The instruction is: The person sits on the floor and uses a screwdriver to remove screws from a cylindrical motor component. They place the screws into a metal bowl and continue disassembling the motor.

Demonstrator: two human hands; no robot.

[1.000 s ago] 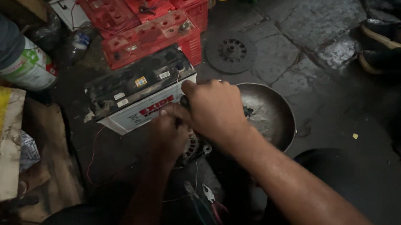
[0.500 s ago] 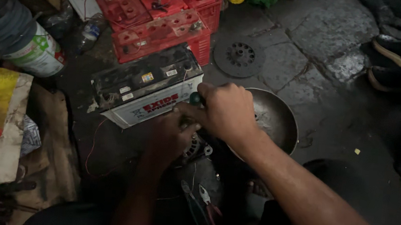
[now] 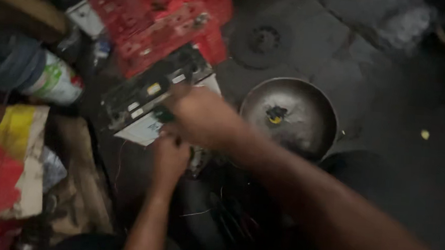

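Red plastic crates were stacked behind the white-sided battery that sat on the dark floor in front of me, seen blurred from my head camera. My right hand was curled over the battery's near corner, gripping something green I could barely make out, while my left hand was bunched just below it; I cannot tell what it pinched. A grey metal bowl lay just right of my hands.

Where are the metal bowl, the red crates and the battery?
metal bowl (image 3: 307, 102), head view, bare inner wall
red crates (image 3: 162, 16), head view, top face
battery (image 3: 146, 91), head view, dark top
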